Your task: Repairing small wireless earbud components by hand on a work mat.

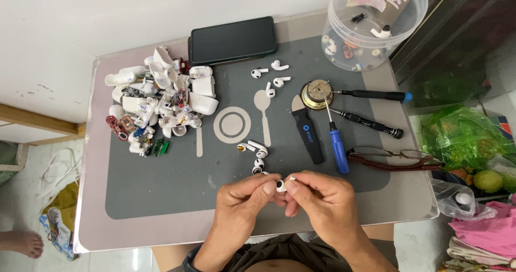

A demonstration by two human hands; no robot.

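My left hand (244,197) and right hand (317,194) both pinch the little white earbud (281,185) tight between my fingertips.

Glossy white plastic earbud (280,185), matt grey mat (161,189), glossy black phone (232,40), clear plastic tub (414,14).

On the grey mat (161,191) lie three screwdrivers, one blue-handled (337,148) and two black (371,95) (368,123), one black pry tool (306,129), one dark phone (232,40) at twelve o'clock, one pair of glasses (395,158) at three, and one clear tub (376,22).
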